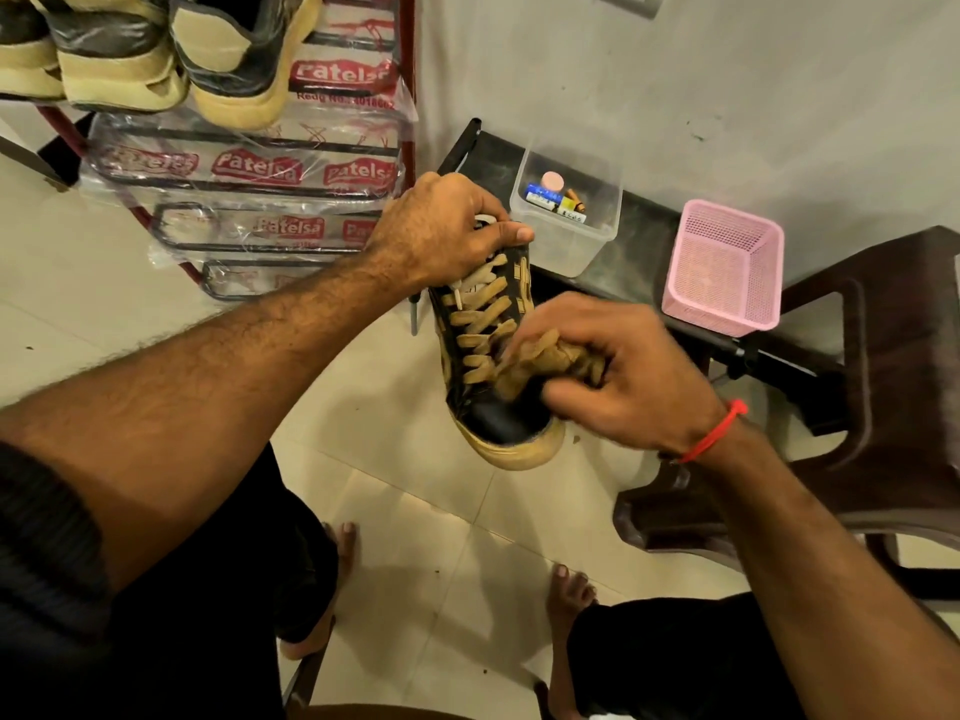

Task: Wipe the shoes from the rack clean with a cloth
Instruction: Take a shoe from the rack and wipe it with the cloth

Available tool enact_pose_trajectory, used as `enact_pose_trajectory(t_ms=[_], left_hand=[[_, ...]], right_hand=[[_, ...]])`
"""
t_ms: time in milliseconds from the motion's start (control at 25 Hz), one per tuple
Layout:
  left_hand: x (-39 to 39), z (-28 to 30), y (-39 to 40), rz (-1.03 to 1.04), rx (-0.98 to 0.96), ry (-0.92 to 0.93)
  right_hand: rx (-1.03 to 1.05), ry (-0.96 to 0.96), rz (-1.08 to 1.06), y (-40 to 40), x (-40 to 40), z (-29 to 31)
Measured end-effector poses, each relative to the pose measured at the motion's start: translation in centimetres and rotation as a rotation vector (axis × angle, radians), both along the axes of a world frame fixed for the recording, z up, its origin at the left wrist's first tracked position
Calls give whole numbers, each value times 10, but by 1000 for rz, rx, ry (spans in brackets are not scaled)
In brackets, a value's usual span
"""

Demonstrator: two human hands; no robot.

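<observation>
A shoe [488, 350] is held above the floor [405, 511] between both hands: the left hand [441, 226] at its far end, the right hand [613, 366] at its near end. A rack [249, 168] with shoes [156, 49] on its top shelf stands to the left. To the right, a tub [566, 215] and a basket [724, 267] sit side by side on a bench [639, 241], with a chair [857, 387] nearer.

Right hand [623, 371] motion-blurred; cloth [540, 356] under its fingers smeared, edges unclear against laces. Shoe [498, 356] heel and collar hidden by left hand [441, 226]; far side of toe hidden behind right hand. Shoes on rack [156, 49] cut off by top edge. Rack [249, 174] lower shelves partly behind left forearm. Small items in clear container [569, 220] too small to identify. Brown chair [883, 381] cut off at right edge.
</observation>
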State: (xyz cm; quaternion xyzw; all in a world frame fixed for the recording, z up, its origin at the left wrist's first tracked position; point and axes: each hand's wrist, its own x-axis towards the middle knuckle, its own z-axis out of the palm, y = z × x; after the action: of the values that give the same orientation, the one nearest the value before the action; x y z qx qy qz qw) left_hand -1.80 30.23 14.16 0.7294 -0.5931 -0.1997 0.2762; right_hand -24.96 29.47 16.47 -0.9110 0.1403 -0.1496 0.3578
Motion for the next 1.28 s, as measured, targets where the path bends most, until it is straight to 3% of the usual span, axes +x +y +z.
enact_pose_trajectory(t_ms=[160, 280, 560, 720, 800, 880, 960, 1120, 1280], left_hand=[[5, -3, -2, 34, 68, 31], [7, -2, -4, 79, 42, 129], [2, -1, -7, 166, -46, 139], [15, 1, 0, 183, -135, 90], [22, 3, 5, 164, -224, 92], [21, 0, 9, 111, -267, 12], [19, -3, 7, 82, -267, -32], [17, -5, 2, 52, -303, 26], [12, -9, 2, 52, -370, 117]], right_hand=[[-145, 262, 153, 8, 3, -9], [-70, 252, 3, -4, -3, -4], [-12, 245, -390, -14, -7, -9], [-182, 358, -632, -33, -19, -15], [-147, 235, -724, -37, -28, -10], [-72, -15, -641, -31, -26, -1], [11, -159, -382, -21, -17, 1], [-34, -78, -8, -5, -5, -8], [-204, 25, -61, -31, -20, -11]])
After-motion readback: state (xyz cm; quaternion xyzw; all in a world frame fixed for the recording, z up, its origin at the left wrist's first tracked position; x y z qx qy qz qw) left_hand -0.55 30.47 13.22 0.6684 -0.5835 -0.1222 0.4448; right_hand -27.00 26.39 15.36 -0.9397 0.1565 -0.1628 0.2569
